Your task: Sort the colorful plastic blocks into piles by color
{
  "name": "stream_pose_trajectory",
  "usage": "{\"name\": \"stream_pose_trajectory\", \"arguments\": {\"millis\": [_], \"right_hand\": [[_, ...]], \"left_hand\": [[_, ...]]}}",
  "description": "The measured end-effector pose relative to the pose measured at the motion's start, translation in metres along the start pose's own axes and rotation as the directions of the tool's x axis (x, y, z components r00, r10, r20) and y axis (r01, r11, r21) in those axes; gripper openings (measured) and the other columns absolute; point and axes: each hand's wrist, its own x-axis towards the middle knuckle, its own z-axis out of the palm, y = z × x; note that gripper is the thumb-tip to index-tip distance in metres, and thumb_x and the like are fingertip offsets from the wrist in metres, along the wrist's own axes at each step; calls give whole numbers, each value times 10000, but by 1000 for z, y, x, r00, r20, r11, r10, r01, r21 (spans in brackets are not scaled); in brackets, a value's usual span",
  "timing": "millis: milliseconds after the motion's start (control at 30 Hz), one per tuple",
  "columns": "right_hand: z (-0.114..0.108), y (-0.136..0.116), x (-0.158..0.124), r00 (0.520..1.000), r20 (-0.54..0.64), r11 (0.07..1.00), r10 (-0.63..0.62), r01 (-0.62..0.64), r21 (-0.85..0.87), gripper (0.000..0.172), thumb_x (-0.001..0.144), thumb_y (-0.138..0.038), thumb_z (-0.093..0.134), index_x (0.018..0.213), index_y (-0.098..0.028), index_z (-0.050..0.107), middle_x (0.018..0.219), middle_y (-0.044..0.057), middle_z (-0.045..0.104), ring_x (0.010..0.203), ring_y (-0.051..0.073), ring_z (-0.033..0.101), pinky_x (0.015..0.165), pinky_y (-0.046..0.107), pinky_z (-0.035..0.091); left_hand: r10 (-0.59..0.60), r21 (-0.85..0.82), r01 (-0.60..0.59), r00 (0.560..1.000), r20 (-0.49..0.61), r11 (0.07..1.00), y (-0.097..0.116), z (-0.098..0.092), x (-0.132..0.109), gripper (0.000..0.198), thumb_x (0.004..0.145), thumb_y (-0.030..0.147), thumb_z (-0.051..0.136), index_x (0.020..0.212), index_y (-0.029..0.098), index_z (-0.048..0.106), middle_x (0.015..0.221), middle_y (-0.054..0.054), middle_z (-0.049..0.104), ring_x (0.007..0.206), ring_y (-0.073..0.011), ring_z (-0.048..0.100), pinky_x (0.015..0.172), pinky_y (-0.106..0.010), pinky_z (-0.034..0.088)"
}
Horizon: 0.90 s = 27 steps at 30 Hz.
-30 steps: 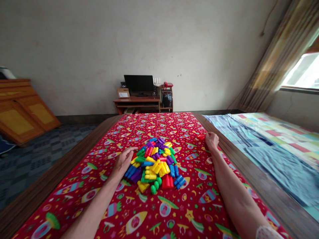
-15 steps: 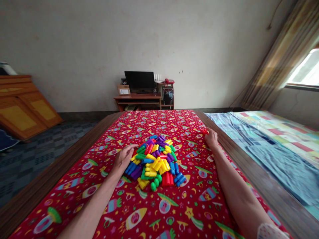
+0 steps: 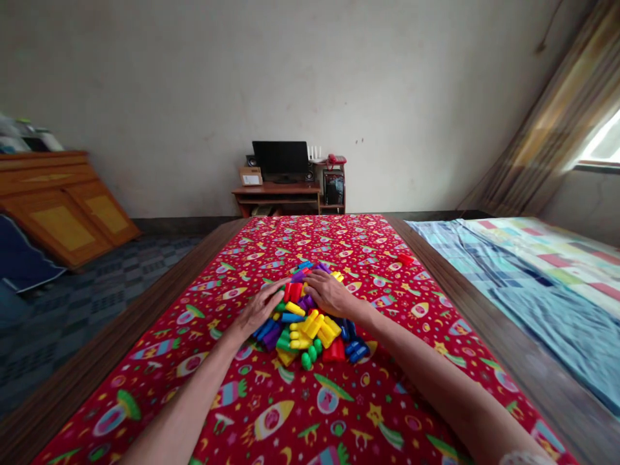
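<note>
A heap of plastic building blocks in red, yellow, green, blue and purple lies on the red patterned cloth. My left hand rests at the heap's left side, fingers stretched toward the red blocks. Over the heap's upper right reaches my right hand, its fingers apart and slightly bent above the purple and red blocks. Its palm hides the blocks below it. I see nothing lifted in either hand. One separate red block lies near the cloth's right edge.
Brown wooden table borders flank the cloth. A bed with a checked cover stands at the right. Beyond the table is a desk with a monitor. A wooden cabinet stands at the left.
My right hand has left the red block at the cloth's right edge and come back left over the heap. My left hand stays beside the heap, its fingers further over the blocks.
</note>
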Motion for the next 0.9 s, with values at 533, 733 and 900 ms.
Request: {"name": "stream_pose_trajectory", "arguments": {"millis": [533, 733, 900], "right_hand": [[-1, 26, 29, 977, 215, 998, 7, 8, -70, 461, 831, -98, 550, 1263, -245, 610, 1257, 83, 635, 1146, 223, 576, 968, 355, 441], [5, 21, 33, 950, 139, 933, 281, -236, -273, 301, 887, -213, 551, 1167, -220, 661, 1089, 113, 693, 1068, 253, 596, 929, 366, 432], [-29, 42, 23, 938, -95, 904, 333, -347, -251, 274, 914, -266, 546, 1153, -186, 653, 1109, 108, 696, 1029, 211, 616, 904, 296, 432]], "left_hand": [[-57, -21, 56, 998, -32, 998, 3, 1, 2, 404, 769, 554, 550, 921, 212, 701, 1090, -69, 723, 1037, -281, 655, 966, -402, 497], [-18, 24, 19, 999, -43, 1000, 0, 2, 0, 496, 820, 624, 463, 951, 213, 707, 1139, -88, 700, 1119, -291, 613, 1015, -411, 461], [39, 66, -40, 999, 18, 997, -8, 8, 2, 518, 760, 648, 565, 1008, 208, 677, 1279, -115, 623, 1230, -315, 537, 1065, -439, 410]]}}
